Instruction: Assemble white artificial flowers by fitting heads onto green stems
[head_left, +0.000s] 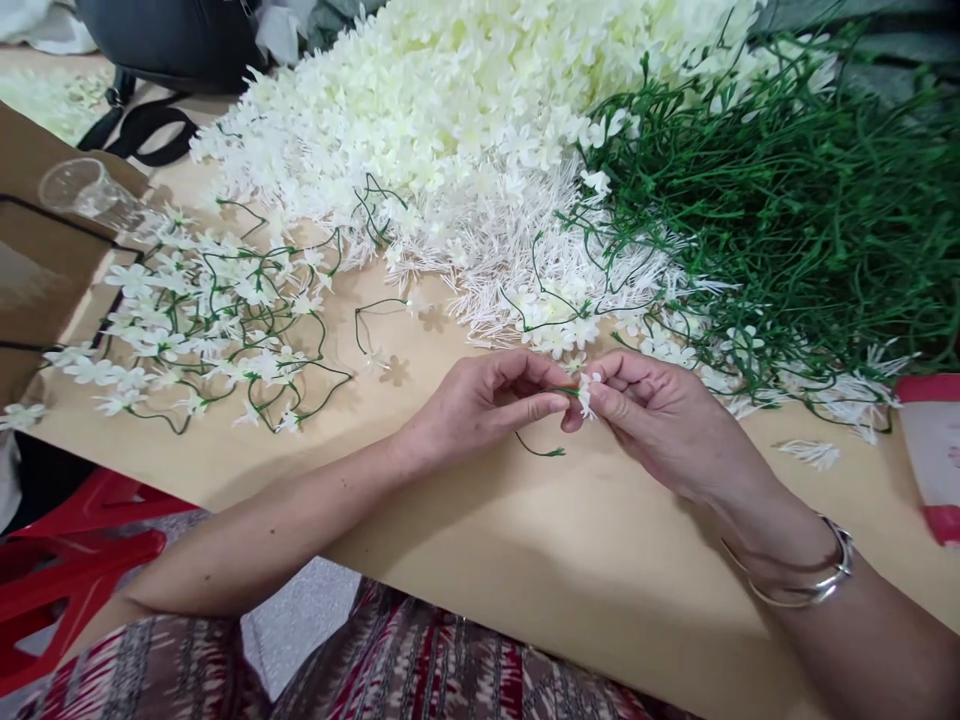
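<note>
Near the middle of the table, my left hand (495, 400) pinches a thin green artificial stem (541, 452), whose free end hangs below the fingers. My right hand (645, 415), with bangles at the wrist, is closed on a small white artificial flower (586, 394) at the stem's tip. The two hands almost meet there, and the fingertips partly hide the joint between flower and stem. Just beyond them lie loose white blossoms (559, 318). To the left is a spread of white flowers on green stems (217, 320).
A large heap of white petals (450, 110) covers the back of the table, with a pile of green stems (780, 210) at right. A clear plastic cup (97, 190) lies tipped at left. A black bag (176, 45) stands behind; red stools (82, 560) are below left.
</note>
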